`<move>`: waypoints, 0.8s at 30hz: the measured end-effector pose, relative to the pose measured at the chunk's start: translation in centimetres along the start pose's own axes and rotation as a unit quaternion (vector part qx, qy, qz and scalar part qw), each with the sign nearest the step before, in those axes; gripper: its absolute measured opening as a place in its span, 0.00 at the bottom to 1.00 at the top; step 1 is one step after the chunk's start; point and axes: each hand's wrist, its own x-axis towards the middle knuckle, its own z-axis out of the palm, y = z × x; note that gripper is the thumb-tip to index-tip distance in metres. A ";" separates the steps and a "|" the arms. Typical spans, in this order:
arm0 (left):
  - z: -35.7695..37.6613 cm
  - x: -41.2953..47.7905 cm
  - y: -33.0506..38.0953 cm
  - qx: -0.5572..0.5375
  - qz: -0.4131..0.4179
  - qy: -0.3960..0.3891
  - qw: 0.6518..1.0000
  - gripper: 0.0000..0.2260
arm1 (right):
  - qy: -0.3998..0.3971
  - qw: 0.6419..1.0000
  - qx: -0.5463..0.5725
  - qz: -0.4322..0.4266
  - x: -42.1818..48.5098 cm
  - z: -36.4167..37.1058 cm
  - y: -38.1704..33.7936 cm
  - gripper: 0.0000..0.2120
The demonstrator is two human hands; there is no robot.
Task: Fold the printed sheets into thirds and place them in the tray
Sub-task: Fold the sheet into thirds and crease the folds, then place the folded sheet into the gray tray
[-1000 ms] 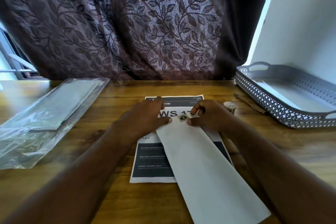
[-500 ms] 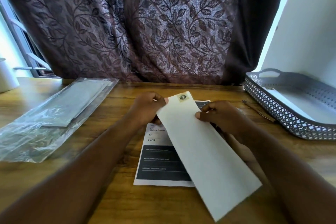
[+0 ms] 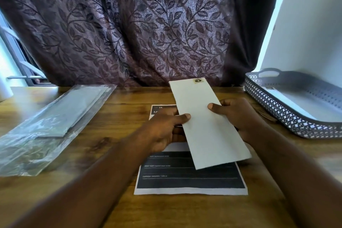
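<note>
A folded white sheet (image 3: 205, 126), long and narrow with a small sticker at its far end, is lifted above the table and tilted up. My left hand (image 3: 164, 127) pinches its left edge with the thumb on top. On the opposite edge my right hand (image 3: 238, 114) grips it, thumb on top too. Beneath them a flat printed sheet (image 3: 190, 177) with dark blocks lies on the wooden table (image 3: 114, 153). The grey perforated tray (image 3: 288, 114) stands at the right and holds white paper.
A clear plastic sleeve (image 3: 53, 126) with paper inside lies at the left. A patterned curtain (image 3: 148, 24) hangs behind the table. A white wall (image 3: 311, 24) rises behind the tray. A white object (image 3: 4, 90) sits at the far left edge.
The folded sheet has been lifted off the printed sheet and raised, its far end now higher. Both hands have slid down its edges toward its middle.
</note>
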 end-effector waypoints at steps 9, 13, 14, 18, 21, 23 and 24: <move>-1.2 0.7 0.2 -0.107 0.075 0.091 0.987 0.09 | -0.116 0.990 0.029 0.079 -2.3 -0.8 -0.3 0.12; -1.0 0.6 0.0 -0.092 0.075 0.091 0.989 0.10 | -0.090 0.992 0.058 0.067 -3.3 -1.0 0.1 0.11; -1.0 0.6 0.0 -0.084 0.072 0.083 0.990 0.10 | -0.066 0.994 0.060 0.066 -3.4 -1.0 0.2 0.12; 0.2 -0.2 0.4 -0.014 0.059 0.012 0.998 0.09 | 0.011 0.995 0.083 0.061 -4.1 -2.5 0.5 0.11; 2.8 -0.9 0.4 0.119 0.085 -0.029 0.989 0.09 | 0.030 0.988 0.147 0.042 -5.2 -5.2 0.7 0.08; 4.8 -1.2 0.0 0.174 0.119 -0.074 0.975 0.07 | 0.062 0.982 0.176 0.028 -5.9 -7.5 0.7 0.08; 5.8 -1.2 -0.4 0.195 0.139 -0.098 0.966 0.06 | 0.083 0.980 0.178 0.021 -6.3 -8.7 0.7 0.08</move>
